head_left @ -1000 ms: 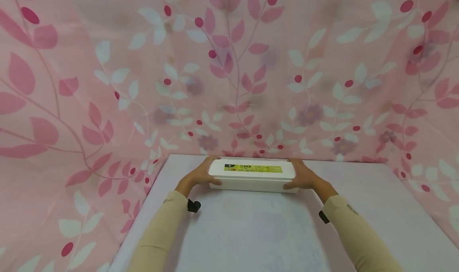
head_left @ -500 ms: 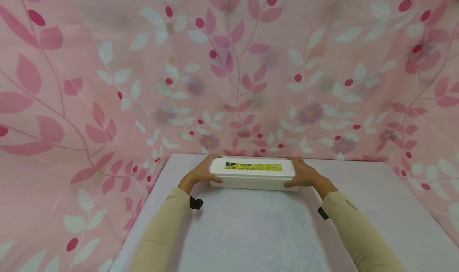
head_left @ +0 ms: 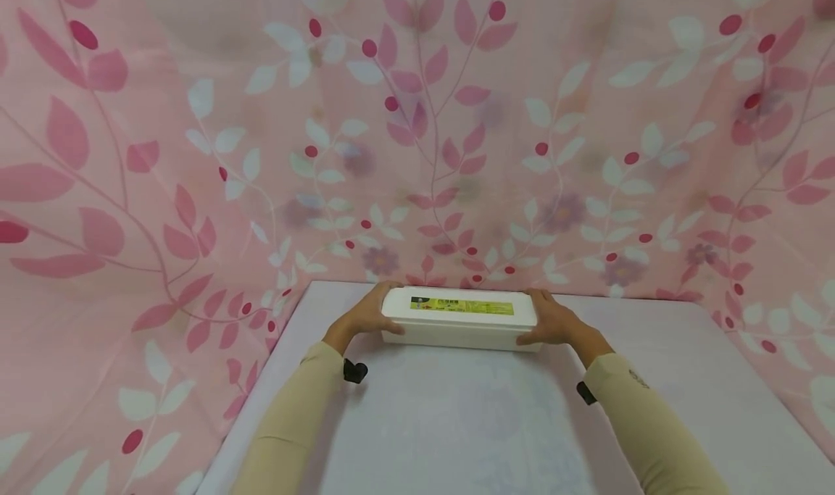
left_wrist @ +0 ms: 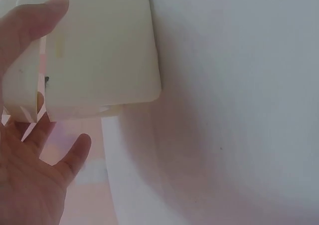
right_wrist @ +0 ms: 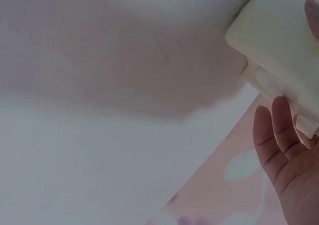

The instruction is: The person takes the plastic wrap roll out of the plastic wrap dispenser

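Observation:
A long white lidded box (head_left: 459, 327) with a yellow-green label lies crosswise near the far edge of the table (head_left: 457, 422). My left hand (head_left: 364, 318) grips its left end, thumb on the near side and fingers round the far side. My right hand (head_left: 554, 322) grips the right end the same way. In the left wrist view the box (left_wrist: 99, 50) sits between the thumb and spread fingers of the left hand (left_wrist: 30, 175). In the right wrist view the box (right_wrist: 279, 40) shows its corner above the right hand (right_wrist: 284, 155).
A pink curtain (head_left: 417, 118) with leaf and berry print hangs close behind the box and wraps both sides of the table. The pale tabletop stretches toward me between my beige sleeves. Black straps (head_left: 355, 371) sit at each wrist.
Both hands keep the same hold on the box ends. The box stays almost in place near the curtain; only the view shifts slightly.

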`<state>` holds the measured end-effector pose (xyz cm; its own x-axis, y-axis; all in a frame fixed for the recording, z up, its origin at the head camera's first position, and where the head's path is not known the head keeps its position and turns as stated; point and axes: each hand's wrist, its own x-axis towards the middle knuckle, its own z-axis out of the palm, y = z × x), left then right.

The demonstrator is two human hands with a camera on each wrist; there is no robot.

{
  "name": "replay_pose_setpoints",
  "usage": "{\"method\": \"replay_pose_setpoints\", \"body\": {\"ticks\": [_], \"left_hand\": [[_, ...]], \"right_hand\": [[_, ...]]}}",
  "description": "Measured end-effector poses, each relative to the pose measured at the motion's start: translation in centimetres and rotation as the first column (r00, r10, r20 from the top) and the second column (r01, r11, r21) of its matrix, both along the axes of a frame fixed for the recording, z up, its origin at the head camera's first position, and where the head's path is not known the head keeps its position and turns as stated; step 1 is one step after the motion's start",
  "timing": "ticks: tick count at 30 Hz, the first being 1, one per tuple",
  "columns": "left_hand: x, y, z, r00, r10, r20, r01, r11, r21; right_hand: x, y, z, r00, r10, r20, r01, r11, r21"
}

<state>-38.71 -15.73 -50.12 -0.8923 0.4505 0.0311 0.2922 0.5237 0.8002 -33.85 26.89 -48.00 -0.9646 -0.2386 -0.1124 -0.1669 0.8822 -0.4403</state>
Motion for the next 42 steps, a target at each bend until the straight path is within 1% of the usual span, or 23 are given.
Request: {"method": "replay_pose_setpoints", "body": {"ticks": [2, 5, 8, 11, 14, 16, 19, 25, 28, 32, 35, 39, 42], "left_hand": [[0.0, 0.0, 0.3, 1.000, -0.007, -0.022, 0.006, 1.000, -0.003], [0.1, 0.0, 0.9, 0.999, -0.014, -0.049, 0.013, 1.000, -0.020], [0.4, 0.0, 1.6, 0.997, -0.014, -0.081, 0.009, 0.998, -0.062], [0.6, -0.1, 2.0, 0.993, -0.017, -0.114, 0.007, 0.996, -0.092], [0.8, -0.1, 2.2, 0.991, -0.029, -0.130, 0.015, 0.994, -0.109], [0.9, -0.1, 2.4, 0.991, -0.035, -0.131, 0.021, 0.994, -0.108], [0.9, -0.1, 2.7, 0.989, -0.051, -0.140, 0.038, 0.995, -0.091], [1.1, -0.4, 3.3, 0.987, -0.054, -0.150, 0.041, 0.995, -0.091], [1.5, -0.7, 3.5, 0.988, -0.064, -0.142, 0.052, 0.995, -0.088], [2.0, -1.0, 4.0, 0.989, -0.068, -0.131, 0.058, 0.995, -0.081], [2.5, -1.2, 4.5, 0.991, -0.067, -0.119, 0.059, 0.995, -0.076], [3.1, -1.5, 5.3, 0.992, -0.060, -0.110, 0.052, 0.996, -0.071], [3.4, -1.6, 5.8, 0.990, -0.072, -0.123, 0.062, 0.995, -0.077]], "right_hand": [[0.0, 0.1, 0.2, 1.000, 0.008, -0.016, -0.008, 1.000, -0.004], [0.0, 0.2, 0.8, 0.999, 0.019, -0.047, -0.019, 1.000, 0.004], [0.2, 0.1, 1.2, 0.998, 0.027, -0.065, -0.027, 1.000, -0.003], [0.6, 0.0, 1.2, 0.995, 0.036, -0.092, -0.037, 0.999, -0.012], [0.9, 0.0, 1.2, 0.992, 0.042, -0.118, -0.044, 0.999, -0.015], [1.1, 0.0, 1.3, 0.990, 0.056, -0.133, -0.058, 0.998, -0.013], [1.3, 0.1, 1.4, 0.988, 0.053, -0.145, -0.054, 0.998, -0.008], [1.6, 0.2, 2.0, 0.986, 0.052, -0.155, -0.052, 0.999, 0.005], [1.8, -0.1, 2.5, 0.986, 0.063, -0.155, -0.063, 0.998, 0.003], [2.2, -0.4, 3.0, 0.988, 0.056, -0.144, -0.059, 0.998, -0.019], [2.5, -0.5, 3.3, 0.990, 0.037, -0.134, -0.041, 0.999, -0.029], [2.9, -0.6, 4.0, 0.989, 0.042, -0.138, -0.048, 0.998, -0.038], [3.4, -0.6, 4.6, 0.989, 0.048, -0.137, -0.055, 0.997, -0.048]]}}
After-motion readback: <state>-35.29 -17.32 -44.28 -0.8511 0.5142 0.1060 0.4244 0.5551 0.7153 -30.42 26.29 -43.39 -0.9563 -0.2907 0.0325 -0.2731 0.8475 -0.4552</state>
